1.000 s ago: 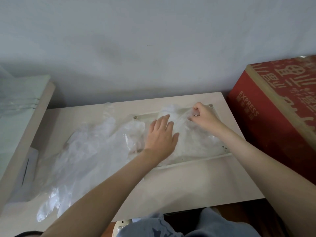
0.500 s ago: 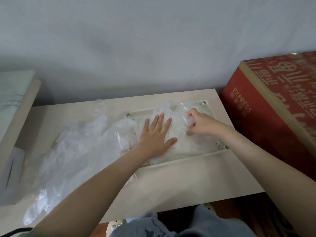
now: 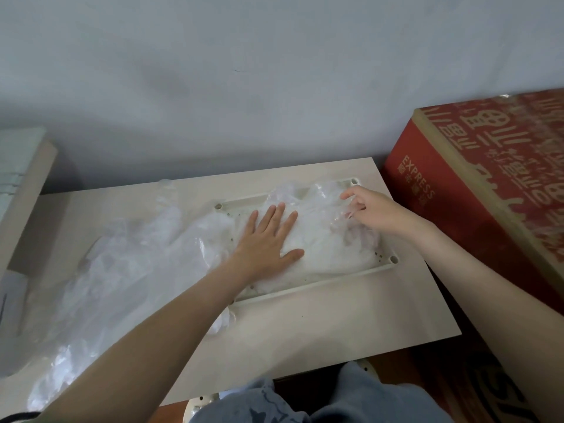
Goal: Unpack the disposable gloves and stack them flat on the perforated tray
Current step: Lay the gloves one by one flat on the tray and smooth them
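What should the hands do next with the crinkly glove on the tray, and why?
Probably the right hand should draw the top glove out toward the right end of the tray and lay it down. The left hand presses the stack flat, but the film pinched at the right hand is puffed up and wrinkled, not flat yet.

— What sort of place is this?
— It looks like a room in a home. A small pale table [image 3: 335, 325] sits against a bare grey wall [image 3: 244, 87].
— Anything else?
— A red delivery carton [image 3: 476, 190] marked EXPRESS stands just beside it.
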